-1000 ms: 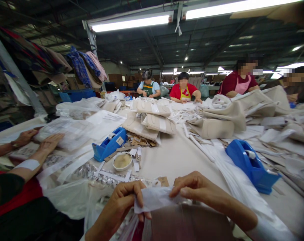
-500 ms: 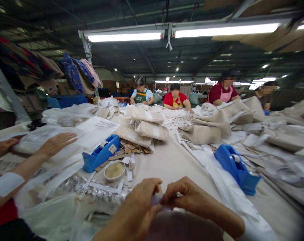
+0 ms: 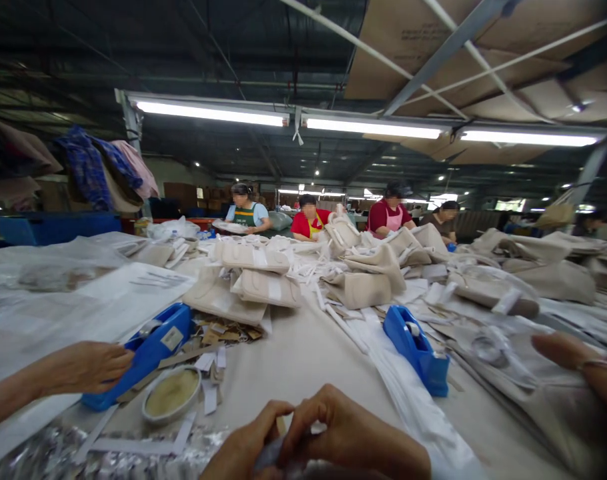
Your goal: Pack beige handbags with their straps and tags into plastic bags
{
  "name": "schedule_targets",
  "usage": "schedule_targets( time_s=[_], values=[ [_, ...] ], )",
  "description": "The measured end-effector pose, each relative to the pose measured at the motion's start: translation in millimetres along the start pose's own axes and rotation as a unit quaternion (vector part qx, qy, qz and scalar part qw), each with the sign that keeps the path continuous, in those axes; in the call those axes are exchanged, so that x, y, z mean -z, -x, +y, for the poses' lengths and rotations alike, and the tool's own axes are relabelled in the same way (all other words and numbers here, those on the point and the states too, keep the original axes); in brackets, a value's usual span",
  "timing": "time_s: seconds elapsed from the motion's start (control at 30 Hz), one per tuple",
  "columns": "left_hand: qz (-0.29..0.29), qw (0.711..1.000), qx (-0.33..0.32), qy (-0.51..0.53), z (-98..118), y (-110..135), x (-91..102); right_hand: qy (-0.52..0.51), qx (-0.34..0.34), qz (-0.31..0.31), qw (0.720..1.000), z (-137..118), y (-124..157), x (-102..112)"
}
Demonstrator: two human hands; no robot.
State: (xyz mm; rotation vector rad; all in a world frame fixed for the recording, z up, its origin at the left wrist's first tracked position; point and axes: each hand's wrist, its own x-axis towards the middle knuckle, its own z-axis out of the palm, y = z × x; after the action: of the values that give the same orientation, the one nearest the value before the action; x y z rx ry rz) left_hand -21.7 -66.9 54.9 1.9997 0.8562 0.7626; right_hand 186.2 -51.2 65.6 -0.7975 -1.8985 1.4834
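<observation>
At the bottom edge of the view my left hand (image 3: 246,448) and my right hand (image 3: 353,437) meet, fingers pinched together on a small piece of white paper or plastic (image 3: 267,455) that barely shows between them. A blue tape dispenser (image 3: 417,348) stands just beyond my right hand. A second blue tape dispenser (image 3: 146,350) and a small white bowl of tan paste (image 3: 172,395) lie beyond my left hand. White paper strips (image 3: 203,393) are scattered beside the bowl.
A neighbour's hand (image 3: 83,367) rests against the left dispenser. Another person's hand (image 3: 578,357) reaches in at the right. Beige bags (image 3: 256,283) and clear plastic bags (image 3: 58,280) are piled across the table (image 3: 308,347). Several people work at the far end.
The view has tilted up, so my hands sit lower in frame. My hands came together, bunching the white piece. The neighbour's hand moved to the left dispenser; a hand appeared at right.
</observation>
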Motion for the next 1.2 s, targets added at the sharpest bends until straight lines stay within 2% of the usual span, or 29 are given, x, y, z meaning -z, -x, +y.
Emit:
schedule_targets(
  time_s=[0.07,0.17,0.33,0.5,0.57,0.67,0.8,0.93,1.0,1.07,1.2],
  values=[
    [-0.004,1.0,0.023,0.002,16.6,4.2,-2.0,0.014,0.014,0.009,1.0,-2.0,2.0,-2.8],
    [0.026,0.998,0.053,0.007,29.3,9.1,-8.5,0.062,0.063,0.026,0.996,-5.4,6.9,-6.3],
    [0.08,0.991,0.1,-0.037,28.9,18.8,-18.1,0.151,0.117,0.029,0.981,-3.7,12.4,-10.0],
    [0.114,0.984,0.097,-0.094,27.4,24.7,-23.7,0.236,0.171,0.035,0.956,-1.1,11.9,-11.4],
    [0.145,0.978,0.083,-0.122,23.1,26.0,-26.9,0.241,0.174,0.034,0.954,-0.2,11.0,-10.5],
    [0.182,0.962,0.021,-0.204,11.9,28.1,-31.8,0.228,0.179,0.036,0.956,1.1,9.8,-9.5],
    [0.19,0.93,-0.066,-0.308,1.1,30.2,-34.9,0.239,0.176,0.046,0.954,0.3,10.3,-10.3],
    [0.191,0.915,-0.094,-0.342,3.0,29.9,-34.0,0.292,0.161,0.034,0.942,-4.0,13.5,-13.1],
    [0.195,0.912,-0.098,-0.347,4.2,29.3,-33.7,0.342,0.165,0.025,0.925,-6.3,15.1,-15.7],
    [0.202,0.912,-0.095,-0.344,2.7,28.8,-34.6,0.411,0.172,0.02,0.895,-8.8,16.6,-18.8],
    [0.215,0.931,-0.06,-0.288,-2.6,29.3,-38.4,0.553,0.207,-0.001,0.807,-13.5,19.2,-22.8]
  ],
)
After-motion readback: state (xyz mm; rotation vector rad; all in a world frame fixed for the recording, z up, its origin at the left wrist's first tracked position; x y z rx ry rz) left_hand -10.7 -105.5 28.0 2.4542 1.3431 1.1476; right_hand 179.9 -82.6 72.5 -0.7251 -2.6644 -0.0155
